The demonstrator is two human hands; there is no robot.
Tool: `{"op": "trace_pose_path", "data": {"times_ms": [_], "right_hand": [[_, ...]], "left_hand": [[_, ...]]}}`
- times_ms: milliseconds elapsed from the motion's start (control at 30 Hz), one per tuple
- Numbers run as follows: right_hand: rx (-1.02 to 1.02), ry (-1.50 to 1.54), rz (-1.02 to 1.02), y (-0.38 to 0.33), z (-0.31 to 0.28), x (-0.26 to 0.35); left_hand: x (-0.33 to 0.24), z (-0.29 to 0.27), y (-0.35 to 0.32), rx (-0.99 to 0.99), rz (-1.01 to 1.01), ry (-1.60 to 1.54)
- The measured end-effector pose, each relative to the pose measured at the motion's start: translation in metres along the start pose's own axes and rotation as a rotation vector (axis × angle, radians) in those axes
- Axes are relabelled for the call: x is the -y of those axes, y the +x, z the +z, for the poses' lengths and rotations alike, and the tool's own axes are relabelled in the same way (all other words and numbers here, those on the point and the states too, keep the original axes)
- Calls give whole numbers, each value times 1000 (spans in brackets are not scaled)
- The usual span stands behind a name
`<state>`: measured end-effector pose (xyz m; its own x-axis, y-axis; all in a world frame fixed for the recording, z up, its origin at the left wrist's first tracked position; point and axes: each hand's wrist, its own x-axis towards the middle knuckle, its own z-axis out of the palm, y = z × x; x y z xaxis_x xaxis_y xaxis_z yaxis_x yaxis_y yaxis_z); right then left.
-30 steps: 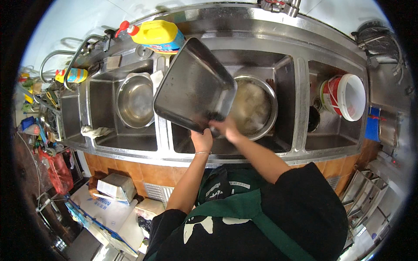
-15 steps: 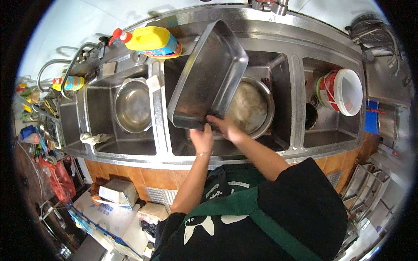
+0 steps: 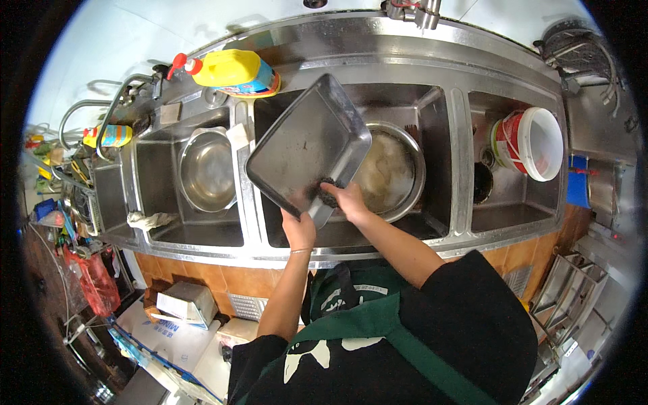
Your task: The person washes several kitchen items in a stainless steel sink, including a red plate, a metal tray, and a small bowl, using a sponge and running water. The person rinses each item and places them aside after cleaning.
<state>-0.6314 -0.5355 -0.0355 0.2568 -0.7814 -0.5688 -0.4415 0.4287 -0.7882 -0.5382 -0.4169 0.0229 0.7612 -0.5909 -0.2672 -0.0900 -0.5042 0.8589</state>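
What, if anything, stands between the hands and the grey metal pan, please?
A dark scrubber, held in the right hand, comes between that hand and the grey metal pan at its near end. The left hand grips the pan's near edge, with nothing visible in between.

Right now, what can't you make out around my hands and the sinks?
In the head view:
Fingers of the left hand: mostly hidden behind the metal pan.
Pan's underside: turned away.
Dark scrubber: full shape covered by the right hand.
Round basin: left part hidden behind the pan.
Faucet fixture: cut off by the upper edge.
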Motion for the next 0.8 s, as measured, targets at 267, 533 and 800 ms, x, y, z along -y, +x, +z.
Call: {"op": "trace_pose_path", "data": {"times_ms": [267, 533, 800], "right_hand": [[389, -465, -186, 93, -66, -38], [15, -291, -145, 11, -8, -29], [133, -828, -772, 134, -57, 15]], "left_hand": [[-54, -58, 15, 188, -11, -235], [-11, 23, 25, -180, 75, 18], [-7, -3, 6, -44, -416, -237]]}}
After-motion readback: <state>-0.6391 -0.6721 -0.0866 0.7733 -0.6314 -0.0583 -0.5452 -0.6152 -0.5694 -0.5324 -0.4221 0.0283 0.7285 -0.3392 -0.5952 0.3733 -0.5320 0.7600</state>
